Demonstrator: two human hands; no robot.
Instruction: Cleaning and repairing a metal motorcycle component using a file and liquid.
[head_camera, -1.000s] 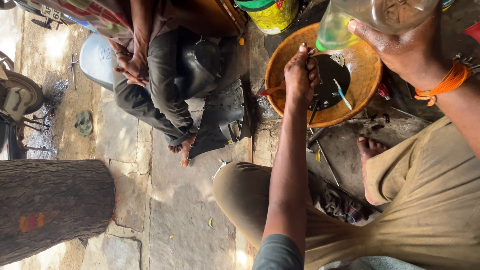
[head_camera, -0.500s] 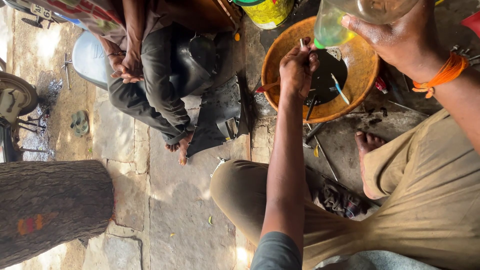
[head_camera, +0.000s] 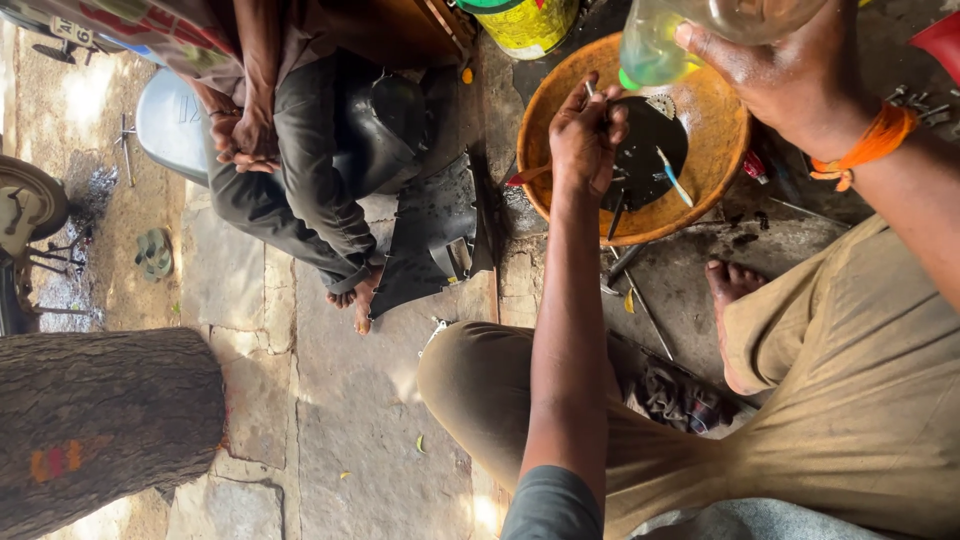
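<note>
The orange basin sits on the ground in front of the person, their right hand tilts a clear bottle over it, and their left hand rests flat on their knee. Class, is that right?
Not quite. The head view shows the left hand raised over the orange basin, pinching a small thin tool, not on the knee. The right hand does tilt the clear bottle over it.

Clear plastic bottle (head_camera: 690, 35): holding pale green liquid, lying tilted with its green-tinted end pointing down toward the orange basin (head_camera: 725, 150), hanging just above the basin's far rim; its upper part is running out of view. Small thin metal piece (head_camera: 590, 90): slender, pale, possibly a needle or jet, too small to identify; sticking up over the basin's left side, just beside the bottle's lower end.
</note>
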